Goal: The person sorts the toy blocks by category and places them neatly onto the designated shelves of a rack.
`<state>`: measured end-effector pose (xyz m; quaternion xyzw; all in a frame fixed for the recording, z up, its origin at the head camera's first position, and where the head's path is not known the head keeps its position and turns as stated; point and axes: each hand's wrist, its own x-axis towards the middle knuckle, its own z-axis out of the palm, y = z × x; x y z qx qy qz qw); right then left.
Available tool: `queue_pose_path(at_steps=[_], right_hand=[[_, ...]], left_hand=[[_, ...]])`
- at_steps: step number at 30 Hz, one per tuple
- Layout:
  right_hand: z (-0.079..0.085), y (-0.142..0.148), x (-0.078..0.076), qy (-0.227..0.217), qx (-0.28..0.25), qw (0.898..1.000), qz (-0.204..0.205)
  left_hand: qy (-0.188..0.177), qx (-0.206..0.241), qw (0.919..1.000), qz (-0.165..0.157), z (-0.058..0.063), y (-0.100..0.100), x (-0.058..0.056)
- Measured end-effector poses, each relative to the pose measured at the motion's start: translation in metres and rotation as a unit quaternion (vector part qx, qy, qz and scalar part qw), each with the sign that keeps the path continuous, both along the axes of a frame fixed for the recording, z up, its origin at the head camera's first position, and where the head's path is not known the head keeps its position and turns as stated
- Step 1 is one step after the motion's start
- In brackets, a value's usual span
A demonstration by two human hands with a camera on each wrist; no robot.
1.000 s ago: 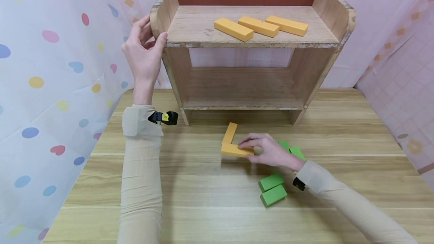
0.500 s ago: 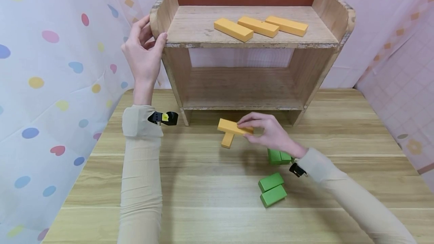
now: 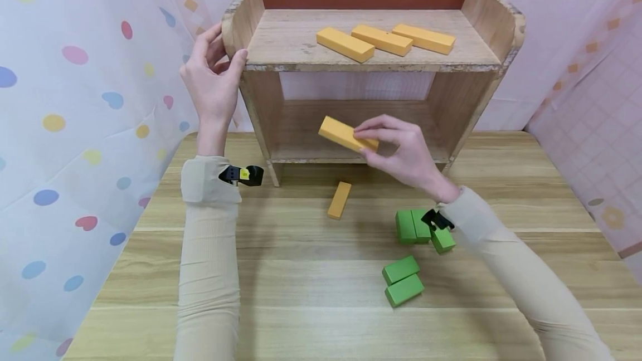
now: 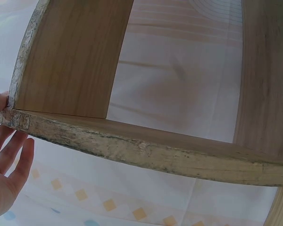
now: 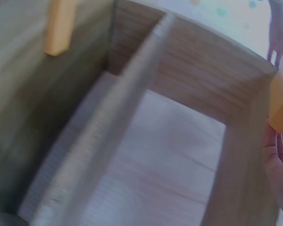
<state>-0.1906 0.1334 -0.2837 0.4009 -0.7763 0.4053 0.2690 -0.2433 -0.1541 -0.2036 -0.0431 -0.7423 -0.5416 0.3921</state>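
My left hand (image 3: pixel 213 79) grips the upper left side panel of a small wooden shelf (image 3: pixel 371 67), thumb on its front edge. In the left wrist view the fingers (image 4: pixel 12 157) curl around that panel. My right hand (image 3: pixel 403 149) pinches one end of a yellow block (image 3: pixel 341 132), raised in front of the shelf's lower compartment. The right wrist view shows this held yellow block (image 5: pixel 280 101) at the right edge. On the table below lies another yellow block (image 3: pixel 339 200), near the shelf's foot. Several yellow blocks (image 3: pixel 346 43) sit side by side on the top board.
Several green blocks (image 3: pixel 405 226) lie on the table under my right wrist, and two more green blocks (image 3: pixel 404 289) lie closer to me. The shelf stands at the back of the wooden table (image 3: pixel 301 294). A dotted curtain (image 3: pixel 90 127) hangs at the left.
My right hand has lifted the yellow block from near the tabletop up to the lower compartment, uncovering the block left on the table and the green blocks. My left hand has stayed put.
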Motion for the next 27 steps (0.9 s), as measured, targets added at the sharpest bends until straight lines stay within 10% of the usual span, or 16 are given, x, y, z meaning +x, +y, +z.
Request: queue_pose_path(at_steps=[11, 27], right_hand=[[0.054, -0.002, -0.017, 0.046, -0.048, 0.996, -0.051], [0.074, -0.020, -0.037, 0.099, -0.082, 0.982, -0.137]], left_hand=[[-0.003, -0.002, 1.0000, 0.001, 0.000, -0.001, -0.001], [-0.004, -0.003, 1.0000, -0.001, -0.001, -0.001, -0.001]])
